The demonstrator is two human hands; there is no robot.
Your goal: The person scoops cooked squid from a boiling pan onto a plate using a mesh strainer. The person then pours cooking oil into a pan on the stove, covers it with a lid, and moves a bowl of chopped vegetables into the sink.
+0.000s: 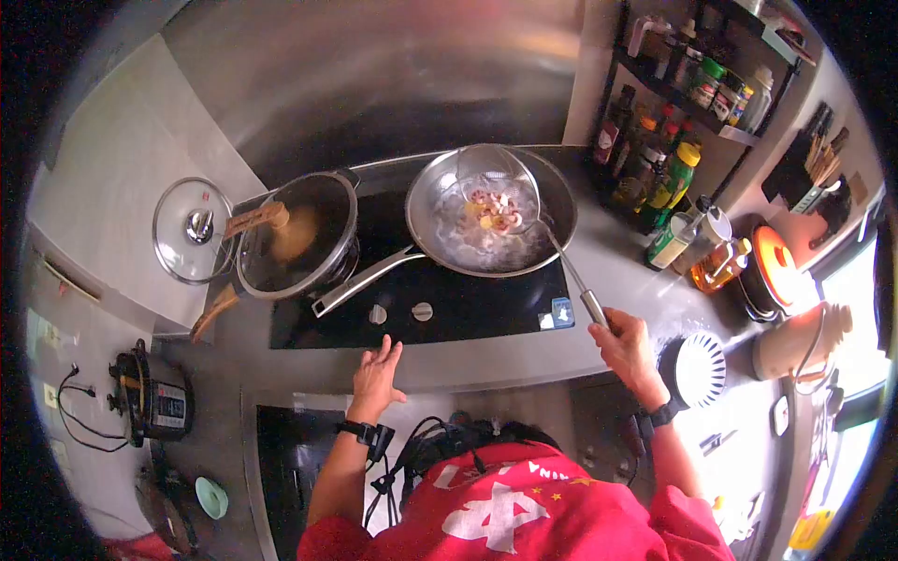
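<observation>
My right hand (622,346) is closed around the handle of a long metal skimmer (578,280). Its wide round head lies inside a steel wok (426,201) on the right side of the stove. Pinkish-white chunks of food (496,213) sit in bubbling, cloudy liquid there, with the skimmer's head around or over them; which one I cannot tell. My left hand (376,374) is held in front of the stove's knobs, fingers spread, holding nothing. The wok's long handle (365,285) points toward the left front, beyond that hand.
A lidded pan (323,238) with a wooden handle stands on the left of the stove (468,323). A glass lid (194,234) leans by the wall. Bottles (675,182), a shelf rack (669,89) and an orange-lidded pot (774,262) line the right. An electric cooker (159,397) stands left.
</observation>
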